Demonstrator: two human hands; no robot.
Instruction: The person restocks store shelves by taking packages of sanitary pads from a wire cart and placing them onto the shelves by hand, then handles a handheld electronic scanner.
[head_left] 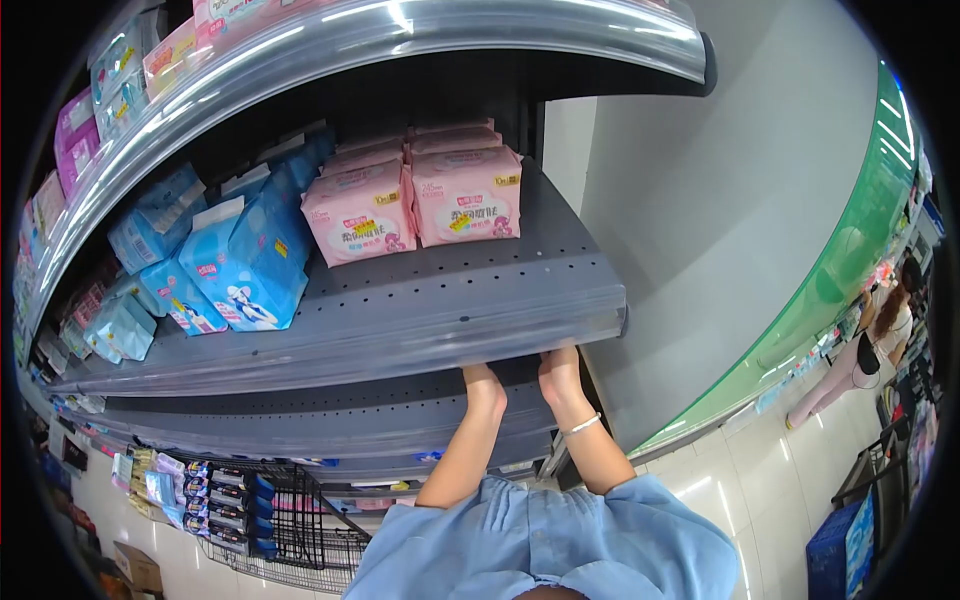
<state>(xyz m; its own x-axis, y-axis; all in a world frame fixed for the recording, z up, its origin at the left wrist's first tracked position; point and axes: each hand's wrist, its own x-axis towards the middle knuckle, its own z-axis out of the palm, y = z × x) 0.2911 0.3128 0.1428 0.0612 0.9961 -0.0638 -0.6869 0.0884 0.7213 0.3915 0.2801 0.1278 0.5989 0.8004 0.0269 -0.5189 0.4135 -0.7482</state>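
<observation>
Here you are at the grey perforated shelf [450,285], both forearms stretched out and running under its clear front rail [390,368], above the lower shelf [300,404]. The step in hand looks like a reach beneath that edge; the next move seems to call for keeping your wrists clear of the rail. Down to your left, the black wire cart [312,500] waits, partly behind your shirt. Up top, the pink sanitary-pad packs [365,212] stand in 2 columns, the nearest goods to you, with blue packs [245,265] to their left. Now your left hand [482,384] and right hand [561,366]: apart at the wrists, fingers hidden, so you can't tell whether they're clamped on the shelf or anything else. The packs' back rows fade into shadow.
</observation>
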